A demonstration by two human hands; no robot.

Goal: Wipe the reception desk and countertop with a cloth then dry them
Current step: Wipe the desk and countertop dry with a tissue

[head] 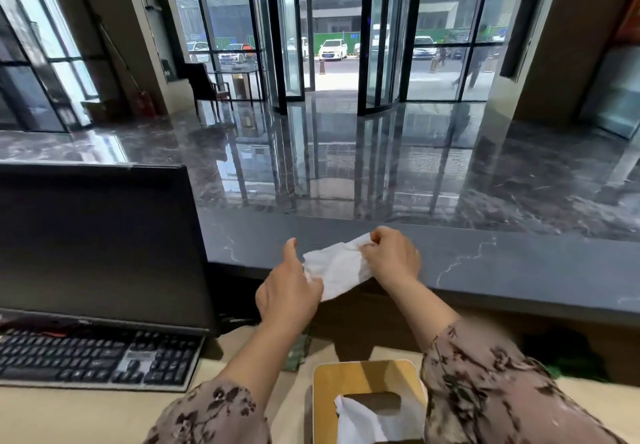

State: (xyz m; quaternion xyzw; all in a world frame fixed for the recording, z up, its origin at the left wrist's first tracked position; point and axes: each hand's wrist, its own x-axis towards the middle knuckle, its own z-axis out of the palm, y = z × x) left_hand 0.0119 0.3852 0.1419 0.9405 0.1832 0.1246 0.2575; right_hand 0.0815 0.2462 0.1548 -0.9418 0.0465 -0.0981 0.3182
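A white crumpled tissue (337, 267) is stretched between both hands above the front edge of the dark marble countertop (502, 263). My left hand (289, 293) pinches its lower left end, thumb raised. My right hand (389, 254) grips its upper right end with fingers curled. Below lies the beige reception desk (86, 416). A wooden-topped tissue box (367, 379) stands on the desk between my forearms, with another white tissue sticking out of its slot.
A black monitor (100, 242) stands on the desk at left, with a black keyboard (93, 358) in front of it. Beyond the countertop stretches a glossy marble lobby floor, a chair (204, 85) and a glass revolving door.
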